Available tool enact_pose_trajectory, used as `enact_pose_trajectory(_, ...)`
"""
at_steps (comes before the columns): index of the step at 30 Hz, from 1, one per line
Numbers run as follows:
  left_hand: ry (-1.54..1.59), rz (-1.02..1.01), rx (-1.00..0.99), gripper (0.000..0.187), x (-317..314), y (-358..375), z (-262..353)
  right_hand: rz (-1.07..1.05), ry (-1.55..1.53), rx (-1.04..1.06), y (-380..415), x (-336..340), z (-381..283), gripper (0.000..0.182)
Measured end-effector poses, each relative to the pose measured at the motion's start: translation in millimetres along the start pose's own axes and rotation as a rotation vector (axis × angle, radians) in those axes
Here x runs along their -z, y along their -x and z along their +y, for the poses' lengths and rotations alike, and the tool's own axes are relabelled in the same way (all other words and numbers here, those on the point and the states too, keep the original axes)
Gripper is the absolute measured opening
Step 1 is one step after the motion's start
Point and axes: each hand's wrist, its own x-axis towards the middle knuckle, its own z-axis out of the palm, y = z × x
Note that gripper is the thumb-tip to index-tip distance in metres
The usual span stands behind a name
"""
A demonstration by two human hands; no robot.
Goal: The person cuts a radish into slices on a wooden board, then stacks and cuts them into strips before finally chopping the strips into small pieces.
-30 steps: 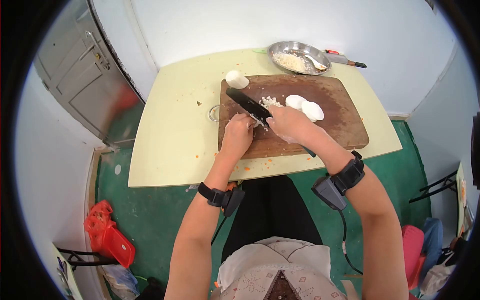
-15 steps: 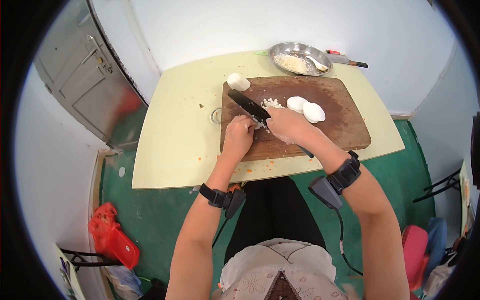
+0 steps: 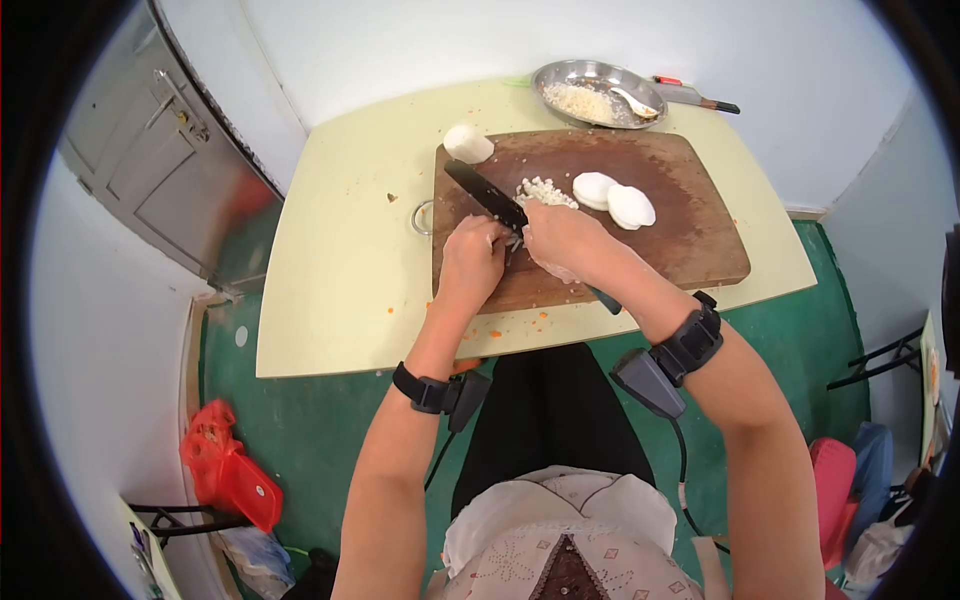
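My right hand (image 3: 568, 243) is closed round the handle of a black-bladed kitchen knife (image 3: 481, 191), whose blade points to the upper left over the wooden cutting board (image 3: 660, 255). The dark end of the handle shows beneath my wrist. Fingers curled, my left hand (image 3: 473, 258) presses on small white radish pieces (image 3: 514, 241) beside the blade; the fingers partly hide them. Just beyond the knife lies a heap of diced white radish (image 3: 546, 193). Two round radish slices (image 3: 630, 207) overlap to the right. A thick radish chunk (image 3: 467, 144) rests at the board's upper left corner.
A steel dish (image 3: 560, 75) with chopped pale bits and a white spoon (image 3: 634, 103) stands at the table's back. Behind it lies another knife (image 3: 697, 97). Orange scraps dot the front of the yellow table (image 3: 330, 300). A red plastic stool (image 3: 245, 485) is on the floor.
The view has shifted slightly, so the board sits a little higher in it. Both hands stay at the blade with the same grips, and the knife has moved only slightly.
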Motion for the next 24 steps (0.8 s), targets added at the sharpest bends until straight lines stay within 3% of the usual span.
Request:
enact_pose_trajectory(3, 0.065, 0.048, 0.017, 0.010, 2.7, 1.6, 3.1, -0.134, -0.186, -0.117, -0.3, 12.9, 2.4, 0.020)
enact_pose_trajectory(9, 0.093, 0.034, 0.104, 0.009, 4.7, 3.1, 5.0, 0.156, 0.071, 0.119, 15.0, 8.2, 8.9, 0.024)
enact_pose_trajectory(14, 0.029, 0.055, -0.008, 0.009, 1.0, 3.9, 3.4, 0.087, 0.101, 0.088, 20.4, 3.4, 2.7, 0.019)
enact_pose_trajectory(22, -0.020, 0.010, -0.018, 0.010, 2.5, 5.0, 4.4, 0.052, 0.077, 0.068, 4.9, -7.2, -3.5, 0.018)
enact_pose_trajectory(24, 0.044, 0.016, 0.026, 0.010, 5.1, 1.9, 5.0, -0.036, -0.031, -0.031, 7.4, 6.8, -13.5, 0.019)
